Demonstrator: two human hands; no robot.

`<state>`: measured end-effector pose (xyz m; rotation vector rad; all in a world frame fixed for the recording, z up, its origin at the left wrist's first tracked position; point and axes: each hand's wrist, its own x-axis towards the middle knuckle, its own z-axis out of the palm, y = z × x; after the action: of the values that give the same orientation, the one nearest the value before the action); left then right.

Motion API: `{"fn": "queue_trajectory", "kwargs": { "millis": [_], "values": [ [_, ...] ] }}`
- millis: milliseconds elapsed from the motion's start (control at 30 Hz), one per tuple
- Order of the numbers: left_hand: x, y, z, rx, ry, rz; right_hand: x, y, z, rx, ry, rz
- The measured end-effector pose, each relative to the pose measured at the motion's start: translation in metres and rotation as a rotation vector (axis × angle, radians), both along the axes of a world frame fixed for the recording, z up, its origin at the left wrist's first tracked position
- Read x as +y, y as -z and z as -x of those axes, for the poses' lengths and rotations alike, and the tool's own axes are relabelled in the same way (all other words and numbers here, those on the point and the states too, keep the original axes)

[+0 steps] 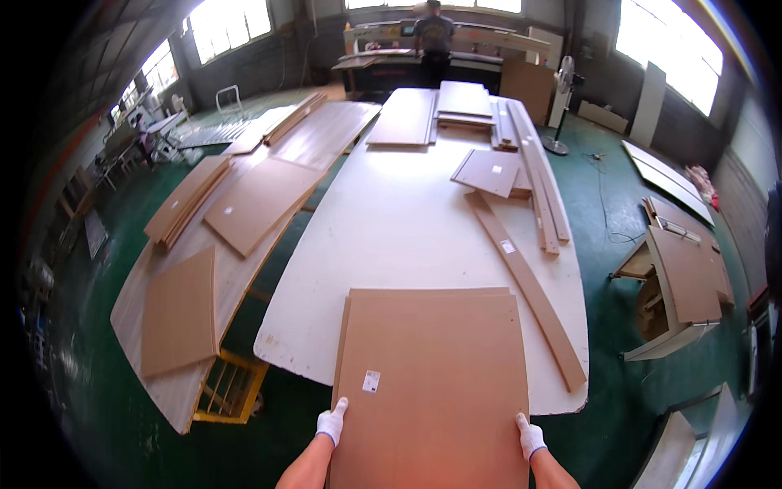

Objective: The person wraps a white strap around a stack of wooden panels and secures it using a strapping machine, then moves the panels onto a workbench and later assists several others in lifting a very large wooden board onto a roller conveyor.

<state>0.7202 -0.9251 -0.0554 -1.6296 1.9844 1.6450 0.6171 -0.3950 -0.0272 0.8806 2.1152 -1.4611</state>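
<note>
In the head view, the left hand (331,421) and right hand (529,436) have fingers clamped on opposite edges of stacked brown panels (444,407) at the white worktop's (366,228) near end; their white label (371,381) is illegible.

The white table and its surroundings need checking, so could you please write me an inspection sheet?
Surface: white table, near edge partly covered by the brown panels.
Job's things: the panels, apparently two layered, with a white label on top.
Clutter: long brown strip along the table's right side; boards at its far end.
Grippers: left hand and right hand, white-gloved, grip opposite edges of the panels.
Cables: dark cable on the green floor, right of the table.
Surroundings: standing fan at right; person at a long machine beyond.
</note>
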Motion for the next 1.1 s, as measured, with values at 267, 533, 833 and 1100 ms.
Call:
{"fn": "queue_trajectory", "kwargs": {
  "millis": [267,533,833,1100],
  "values": [
    [0.057,-0.08,0.039,0.117,0.177,0.097,0.061,-0.073,-0.03,0.145,0.03,-0.109],
    [0.227,-0.146,0.161,0.351,0.456,0.064,0.215,-0.095,-0.055,0.265,0.286,-0.1],
    [0.53,-0.178,0.304,0.303,0.832,0.17,0.473,-0.103,-0.059,0.28,0.52,-0.293],
    [0.751,-0.156,0.431,0.18,1.069,0.255,0.627,-0.095,-0.008,0.123,0.688,-0.331]
  ]
}}
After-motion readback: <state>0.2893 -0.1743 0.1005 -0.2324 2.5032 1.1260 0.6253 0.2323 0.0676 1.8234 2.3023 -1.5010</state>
